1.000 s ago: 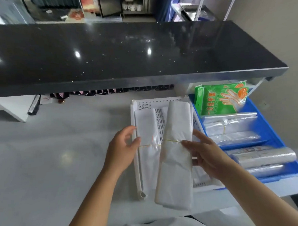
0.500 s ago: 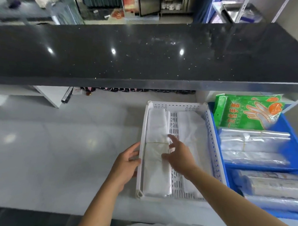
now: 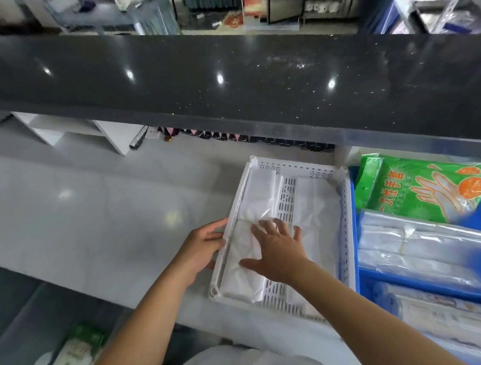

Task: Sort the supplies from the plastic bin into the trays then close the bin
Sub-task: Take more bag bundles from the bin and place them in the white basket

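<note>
A white perforated tray (image 3: 292, 168) sits on the pale counter and holds two bundles of white plastic bags. The left bundle (image 3: 256, 194), tied with a thin rubber band, lies along the tray's left side; the right bundle (image 3: 316, 210) lies beside it. My right hand (image 3: 279, 250) rests flat on the left bundle, fingers spread. My left hand (image 3: 200, 246) touches the outside of the tray's left wall, fingers loosely extended, holding nothing. To the right stands a blue tray (image 3: 354, 242) with a green glove packet (image 3: 423, 187) and clear bag packs (image 3: 424, 240).
A black stone ledge (image 3: 238, 80) overhangs the back of the counter. Rolls of film (image 3: 435, 306) lie in a nearer blue tray at right. A green-and-white packet (image 3: 80, 346) lies low at the bottom left, below the counter edge.
The bag bundle I held above the tray a second ago now lies in its left side. My right hand went from gripping to pressing flat; my left hand moved to the tray's wall.
</note>
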`<state>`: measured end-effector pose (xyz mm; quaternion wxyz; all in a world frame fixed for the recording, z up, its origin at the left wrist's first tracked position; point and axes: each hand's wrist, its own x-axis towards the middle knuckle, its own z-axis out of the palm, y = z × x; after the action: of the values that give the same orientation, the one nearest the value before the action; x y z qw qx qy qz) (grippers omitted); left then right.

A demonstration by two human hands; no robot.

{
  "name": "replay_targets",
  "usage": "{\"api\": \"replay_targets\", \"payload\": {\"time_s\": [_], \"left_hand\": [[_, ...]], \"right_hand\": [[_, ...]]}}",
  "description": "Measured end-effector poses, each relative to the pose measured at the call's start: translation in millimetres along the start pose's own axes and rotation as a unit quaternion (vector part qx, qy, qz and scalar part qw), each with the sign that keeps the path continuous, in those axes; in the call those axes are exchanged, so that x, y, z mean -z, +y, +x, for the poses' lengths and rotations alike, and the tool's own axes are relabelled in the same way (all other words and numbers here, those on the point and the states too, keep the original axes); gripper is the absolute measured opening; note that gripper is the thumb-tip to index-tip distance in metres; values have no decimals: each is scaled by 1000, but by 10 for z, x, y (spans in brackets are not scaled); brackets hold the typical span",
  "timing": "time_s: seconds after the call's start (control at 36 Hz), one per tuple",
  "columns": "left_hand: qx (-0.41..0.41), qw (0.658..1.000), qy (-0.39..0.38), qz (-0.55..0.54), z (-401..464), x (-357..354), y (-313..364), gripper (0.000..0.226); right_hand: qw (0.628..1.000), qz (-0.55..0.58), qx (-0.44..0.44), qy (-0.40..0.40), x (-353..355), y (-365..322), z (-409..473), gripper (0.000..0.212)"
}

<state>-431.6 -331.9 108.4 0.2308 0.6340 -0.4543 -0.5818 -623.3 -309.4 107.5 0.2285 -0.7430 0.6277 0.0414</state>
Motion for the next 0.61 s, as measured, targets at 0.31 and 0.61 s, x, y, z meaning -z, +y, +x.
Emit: {"api": "replay_targets", "payload": {"time_s": [0.31,0.61], "left_hand": [[7,996,40,83,-38,-119,-32,55],[-14,989,98,113,-93,-225,1,58]], "right_hand": [[997,-48,36,-49,-1,18,37,112],[998,-27,47,-18,-29,75,7,106]]}}
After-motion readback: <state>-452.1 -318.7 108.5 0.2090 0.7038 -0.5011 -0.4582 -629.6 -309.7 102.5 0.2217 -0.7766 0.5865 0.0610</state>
